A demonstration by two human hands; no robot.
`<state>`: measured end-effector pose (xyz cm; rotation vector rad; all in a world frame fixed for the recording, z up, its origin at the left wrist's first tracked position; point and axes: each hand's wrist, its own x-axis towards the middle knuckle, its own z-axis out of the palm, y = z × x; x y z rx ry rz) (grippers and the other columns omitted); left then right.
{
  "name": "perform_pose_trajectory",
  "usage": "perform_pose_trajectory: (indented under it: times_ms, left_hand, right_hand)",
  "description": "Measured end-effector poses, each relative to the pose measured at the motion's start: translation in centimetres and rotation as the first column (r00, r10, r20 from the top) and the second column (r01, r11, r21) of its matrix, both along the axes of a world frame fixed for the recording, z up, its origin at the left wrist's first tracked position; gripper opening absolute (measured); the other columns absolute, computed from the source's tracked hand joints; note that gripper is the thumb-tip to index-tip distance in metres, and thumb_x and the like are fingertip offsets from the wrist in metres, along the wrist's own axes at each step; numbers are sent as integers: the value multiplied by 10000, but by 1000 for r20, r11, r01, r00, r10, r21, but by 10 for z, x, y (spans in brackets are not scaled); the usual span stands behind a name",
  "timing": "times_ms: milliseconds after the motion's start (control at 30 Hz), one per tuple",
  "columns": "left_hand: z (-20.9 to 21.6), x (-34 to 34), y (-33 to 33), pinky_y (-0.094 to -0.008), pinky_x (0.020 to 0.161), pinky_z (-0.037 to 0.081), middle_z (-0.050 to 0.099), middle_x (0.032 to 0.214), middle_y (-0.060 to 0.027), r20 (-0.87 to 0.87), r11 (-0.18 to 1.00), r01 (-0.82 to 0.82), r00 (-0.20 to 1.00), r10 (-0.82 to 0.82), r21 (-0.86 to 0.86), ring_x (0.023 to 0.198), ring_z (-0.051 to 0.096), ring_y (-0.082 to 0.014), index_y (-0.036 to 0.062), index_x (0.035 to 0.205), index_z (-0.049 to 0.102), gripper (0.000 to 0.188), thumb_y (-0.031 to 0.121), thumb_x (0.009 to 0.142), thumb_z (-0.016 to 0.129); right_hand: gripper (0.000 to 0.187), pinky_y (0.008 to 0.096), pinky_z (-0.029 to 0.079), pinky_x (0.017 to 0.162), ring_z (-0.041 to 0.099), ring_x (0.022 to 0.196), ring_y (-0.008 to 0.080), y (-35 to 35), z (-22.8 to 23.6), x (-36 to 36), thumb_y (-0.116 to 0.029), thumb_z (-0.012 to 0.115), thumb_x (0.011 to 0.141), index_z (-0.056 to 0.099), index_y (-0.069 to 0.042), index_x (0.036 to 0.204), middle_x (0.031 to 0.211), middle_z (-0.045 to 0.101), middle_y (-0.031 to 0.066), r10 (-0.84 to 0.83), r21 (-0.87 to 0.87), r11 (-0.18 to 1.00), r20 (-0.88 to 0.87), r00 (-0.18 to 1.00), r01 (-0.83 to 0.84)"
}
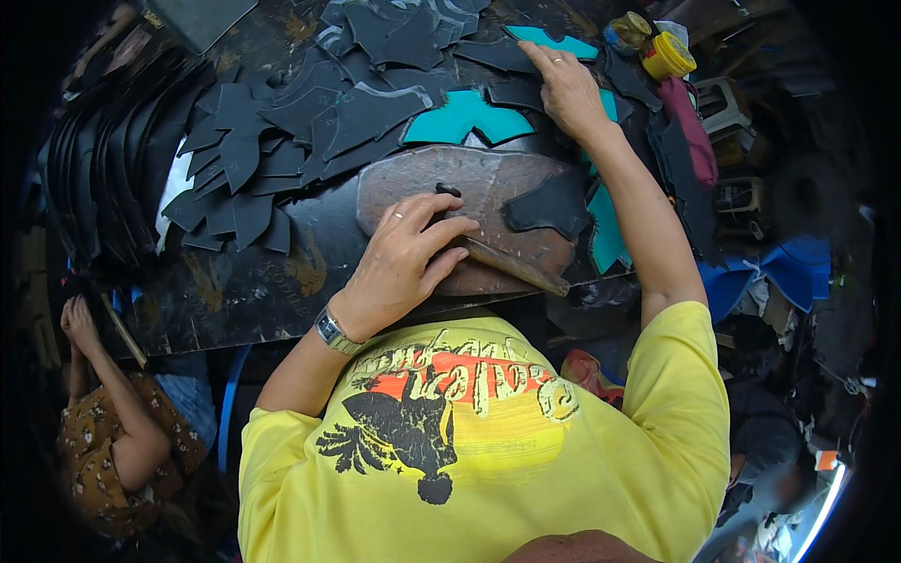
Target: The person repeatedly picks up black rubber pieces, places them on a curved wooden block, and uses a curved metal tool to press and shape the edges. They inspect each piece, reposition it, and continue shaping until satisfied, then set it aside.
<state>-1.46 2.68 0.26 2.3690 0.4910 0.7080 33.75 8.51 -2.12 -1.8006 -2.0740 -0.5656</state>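
Here's the board [399,178], on the table [221,314] before me: cut piece [552,206] on its right half, the stick [516,267] along its near side, my left hand [402,258] over its left part. Heaped pieces [237,150] spread left and beyond; further left, the stack [103,164]. Past my right hand [571,96], at the far right, jar [627,34] and tub [668,56] sit side by side.

Turquoise piece [579,45] partly under right hand [571,96]

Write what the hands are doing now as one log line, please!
left hand: by wooden handle | right hand: on far teal piece | brown board: dark piece on top
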Motion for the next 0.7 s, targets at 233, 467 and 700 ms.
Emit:
perform_pose_trajectory:
  times_ms: [233, 467, 700]
  left_hand:
    - [-1, -3, 7, -398, 982, 495, 638, 1246, -126, 92, 991, -10, 996, 23, -134, 1143, 625, -319, 78, 1183, 696, 305, 73, 880, 733]
    - [-3, 10, 10, -329, 996, 520, 623, 1336, -135, 429, 342, 324, 852, 300, -882, 1201, 631, -207, -14, 1470, 481, 477, 120, 1032, 614]
    - [-11, -4, 20, -274, 871, 566, 708, 1155, -86, 408, 260, 320, 793, 452, -911, 994, 693, -130, 2, 1261, 593, 224, 92, 1056, 573]
  right_hand:
    - [506, 420, 543, 786, 666, 879, 278, 6, 15, 1, 7, 674, 817, 665, -173, 1290, 942, 720, 58, 147, 191, 971, -11, 989, -142]
    - [426, 382, 526, 699, 643, 770, 242, -70, 74, -111, -100, 683, 758, 707, -114, 1183, 832, 667, 33, 490, 279, 847, -76, 868, -453]
    - [547, 413, 525, 797, 603, 855, 286, -145, 50, -171, -103, 717, 786, 631, -51, 1324, 976, 626, 92, 496, 149, 859, -480, 723, -490]
